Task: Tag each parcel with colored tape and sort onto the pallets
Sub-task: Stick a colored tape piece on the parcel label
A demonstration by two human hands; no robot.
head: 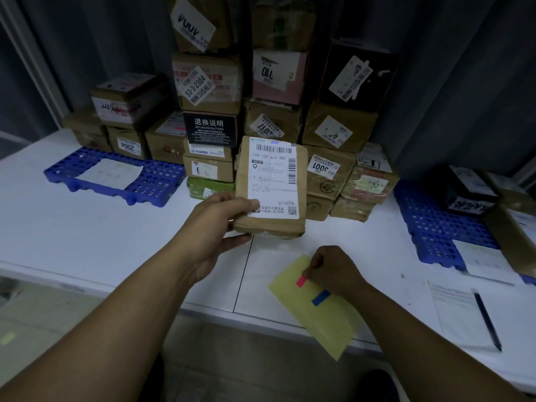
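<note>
Pink tape strip (301, 281) on a yellow sheet (319, 323) at the table (72, 227) edge, its upper end pinched by the right hand (333, 271); just beyond, the left hand (220, 224) grips a brown parcel (271, 187) by its lower-left corner; stacked parcels (208, 82) behind, between two blue pallets (156, 181).

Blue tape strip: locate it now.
Head view, right of centre: blue tape strip on the yellow sheet, just below the pink strip the right hand pinches.

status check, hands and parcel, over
Left hand grips brown parcel over table. Right hand pinches pink tape strip on yellow sheet. No obstruction seen.
</note>
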